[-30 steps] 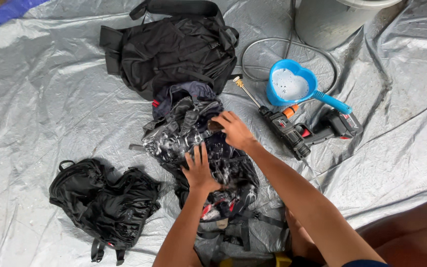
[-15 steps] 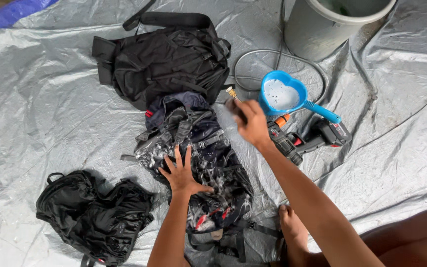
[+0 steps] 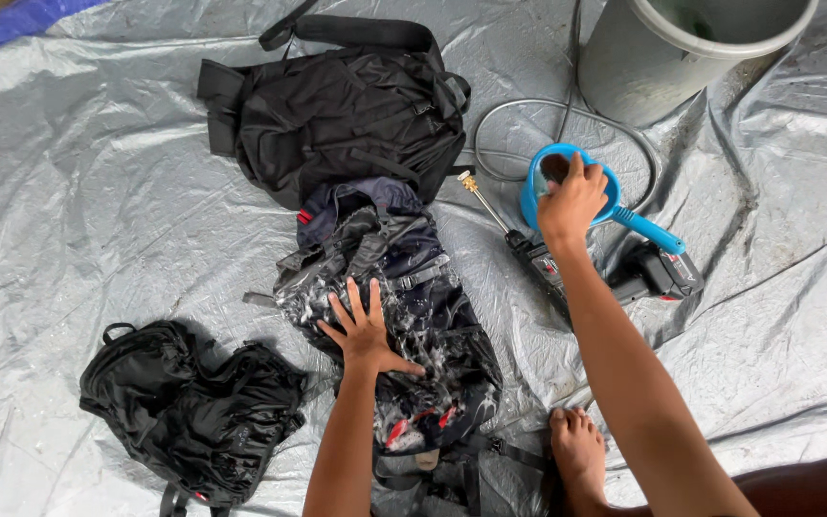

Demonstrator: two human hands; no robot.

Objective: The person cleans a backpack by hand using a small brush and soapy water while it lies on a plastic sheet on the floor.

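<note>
A soapy dark backpack [image 3: 390,297] lies in the middle of a grey tarp [image 3: 69,191]. My left hand [image 3: 364,328] rests flat on it with fingers spread, holding nothing. My right hand [image 3: 571,199] reaches to the right and dips into a blue heart-shaped scoop [image 3: 614,206] with a blue handle; its fingers curl over the rim. What the fingers hold inside the scoop is hidden.
A black backpack [image 3: 342,110] lies behind the soapy one, another black bag [image 3: 193,407] at the lower left. A cordless spray gun [image 3: 648,273] with a brass nozzle and a grey hose [image 3: 567,115] sit beside the scoop. A grey bucket [image 3: 691,48] stands top right. My bare foot [image 3: 578,450] is below.
My right hand has left the soapy backpack and moved up and right into the blue scoop. My left hand stays pressed on the backpack.
</note>
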